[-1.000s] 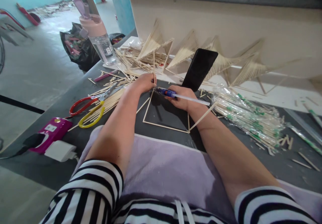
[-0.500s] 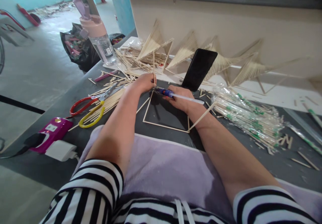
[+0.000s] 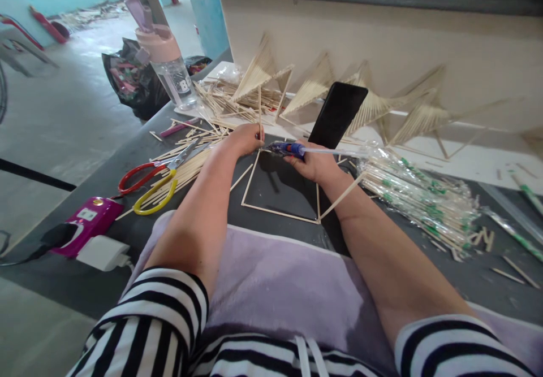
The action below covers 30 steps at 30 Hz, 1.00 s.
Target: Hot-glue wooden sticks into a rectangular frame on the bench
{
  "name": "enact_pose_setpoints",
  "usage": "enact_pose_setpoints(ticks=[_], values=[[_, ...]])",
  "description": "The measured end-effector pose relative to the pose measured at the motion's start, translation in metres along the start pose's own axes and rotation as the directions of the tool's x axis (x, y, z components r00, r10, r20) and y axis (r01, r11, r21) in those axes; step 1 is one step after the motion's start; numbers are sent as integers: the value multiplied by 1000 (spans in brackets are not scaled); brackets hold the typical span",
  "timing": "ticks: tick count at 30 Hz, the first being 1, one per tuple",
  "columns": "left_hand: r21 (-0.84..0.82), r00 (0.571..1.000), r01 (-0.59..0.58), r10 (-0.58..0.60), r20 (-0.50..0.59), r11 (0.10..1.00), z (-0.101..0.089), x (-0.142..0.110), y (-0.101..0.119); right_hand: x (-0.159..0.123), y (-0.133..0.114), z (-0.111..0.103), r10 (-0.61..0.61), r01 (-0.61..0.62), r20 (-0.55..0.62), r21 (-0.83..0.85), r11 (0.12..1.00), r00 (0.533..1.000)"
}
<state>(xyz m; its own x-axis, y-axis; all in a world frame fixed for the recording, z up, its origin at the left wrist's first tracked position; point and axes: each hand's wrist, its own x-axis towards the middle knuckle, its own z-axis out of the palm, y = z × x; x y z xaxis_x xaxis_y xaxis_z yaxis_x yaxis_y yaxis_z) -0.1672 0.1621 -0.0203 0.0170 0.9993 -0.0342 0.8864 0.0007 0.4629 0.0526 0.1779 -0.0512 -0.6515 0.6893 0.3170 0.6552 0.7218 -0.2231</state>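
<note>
My left hand (image 3: 245,138) pinches a thin wooden stick (image 3: 259,111) and holds it upright at the far corner of a square stick frame (image 3: 280,212) lying on the dark table. My right hand (image 3: 313,164) grips a blue glue gun (image 3: 288,149) with a clear glue stick out its back. The nozzle points left at the foot of the upright stick. A further stick rises slanted from the frame's near right corner beside my right wrist.
Red and yellow scissors (image 3: 148,182) lie left among loose sticks. A pink power strip (image 3: 87,220) with a white plug sits near the left edge. A black phone (image 3: 337,114) leans behind, a bagged bundle of sticks (image 3: 416,196) lies right, a pink-lidded bottle (image 3: 167,63) and finished stick fans stand behind.
My right hand has lifted the glue gun slightly and drawn it a little to the right. The left hand keeps the upright stick in place.
</note>
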Motion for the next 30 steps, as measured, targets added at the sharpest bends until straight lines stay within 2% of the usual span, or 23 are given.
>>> enact_pose_setpoints(ticks=[3, 6, 8, 12, 15, 19, 24, 30], values=[[-17, 1000, 15, -15, 5, 1000, 1, 1, -2, 6, 4, 5, 140, -141, 17, 103, 985, 990], [-19, 1000, 23, -23, -3, 1000, 3, 3, -4, 14, 7, 11, 315, -332, 106, 265, 905, 943], [-9, 1000, 19, -19, -10, 1000, 2, 3, -3, 18, 7, 10, 359, -388, 148, 346, 854, 922], [17, 1000, 3, -3, -18, 1000, 1, 1, 0, 21, 1, 3, 375, -425, 201, 469, 774, 905], [25, 1000, 16, -16, -9, 1000, 0, 1, 1, 22, -4, 2, 396, -465, 253, 588, 661, 883], [-1, 999, 36, -36, 20, 999, 0, 2, 1, 24, -9, 9, 365, -459, 298, 718, 523, 882], [-32, 999, 37, -36, 35, 999, 0, 2, 0, 26, -14, 10, 362, -461, 309, 743, 485, 879], [-50, 998, 53, -51, 35, 997, -1, 1, 1, 25, -14, 3, 388, -516, 357, 713, 475, 850]])
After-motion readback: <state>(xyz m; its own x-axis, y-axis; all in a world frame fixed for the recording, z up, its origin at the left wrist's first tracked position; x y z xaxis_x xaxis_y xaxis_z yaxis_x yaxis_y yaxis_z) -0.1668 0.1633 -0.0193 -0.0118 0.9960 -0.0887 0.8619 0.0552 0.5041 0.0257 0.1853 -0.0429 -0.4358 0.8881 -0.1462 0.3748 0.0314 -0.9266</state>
